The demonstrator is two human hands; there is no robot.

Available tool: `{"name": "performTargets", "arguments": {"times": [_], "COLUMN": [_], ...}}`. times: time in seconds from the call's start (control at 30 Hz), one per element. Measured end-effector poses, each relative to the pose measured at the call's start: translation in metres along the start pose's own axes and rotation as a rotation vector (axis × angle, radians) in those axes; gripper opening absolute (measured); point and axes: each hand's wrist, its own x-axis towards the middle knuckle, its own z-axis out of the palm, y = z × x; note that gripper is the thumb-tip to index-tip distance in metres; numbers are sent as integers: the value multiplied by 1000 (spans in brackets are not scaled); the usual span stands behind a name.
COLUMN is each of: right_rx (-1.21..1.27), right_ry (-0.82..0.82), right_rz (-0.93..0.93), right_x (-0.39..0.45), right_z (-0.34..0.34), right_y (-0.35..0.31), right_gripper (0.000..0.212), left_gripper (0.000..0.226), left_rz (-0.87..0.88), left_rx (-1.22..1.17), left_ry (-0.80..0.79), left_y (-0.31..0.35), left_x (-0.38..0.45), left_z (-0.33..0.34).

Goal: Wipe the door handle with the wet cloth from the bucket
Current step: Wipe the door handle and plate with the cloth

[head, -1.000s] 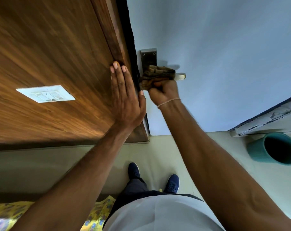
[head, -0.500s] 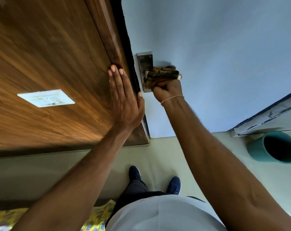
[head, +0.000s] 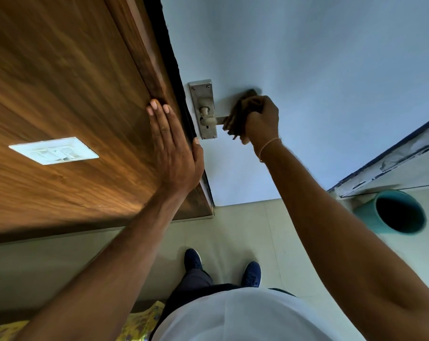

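Observation:
A metal door handle (head: pixel 209 119) on a steel backplate (head: pixel 203 94) is fixed to the pale blue door (head: pixel 307 70). My right hand (head: pixel 261 120) is closed on a brown cloth (head: pixel 238 114), which is wrapped around the outer end of the lever; the lever's base and pivot show bare. My left hand (head: pixel 172 153) lies flat and open against the wooden door frame (head: pixel 144 57), fingers together, thumb at the frame's edge. The teal bucket (head: pixel 393 212) stands on the floor at the right.
A wooden wall panel (head: pixel 48 82) with a white switch plate (head: pixel 54 150) fills the left. My blue shoes (head: pixel 193 259) stand on the pale tiled floor (head: pixel 245 230). A chipped white ledge (head: pixel 393 158) runs above the bucket. Yellow patterned fabric (head: pixel 139 323) lies at the bottom left.
My right hand has slid the cloth outward along the lever, from the backplate to the lever's far end, baring the pivot. My left hand stays flat on the frame.

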Motion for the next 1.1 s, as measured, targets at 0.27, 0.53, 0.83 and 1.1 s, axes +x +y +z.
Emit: {"name": "performTargets", "arguments": {"times": [0.27, 0.53, 0.83, 1.1], "right_rx": [-871, -992, -1056, -1029], "right_ry": [-308, -362, -307, -332], "right_rz": [-687, -967, -986, -1012], "right_x": [-8, -3, -6, 10], "right_z": [13, -1, 13, -23], "right_y": [-24, -20, -13, -12], "right_gripper": [33, 25, 22, 30], "left_gripper": [81, 81, 83, 83], "left_rz": [14, 14, -17, 3], "left_rx": [0, -9, -3, -9], "left_ry": [20, 10, 29, 17], "left_y": [-1, -3, 2, -1], "left_x": [0, -1, -1, -1], "left_z": [-1, -1, 2, 3]}}
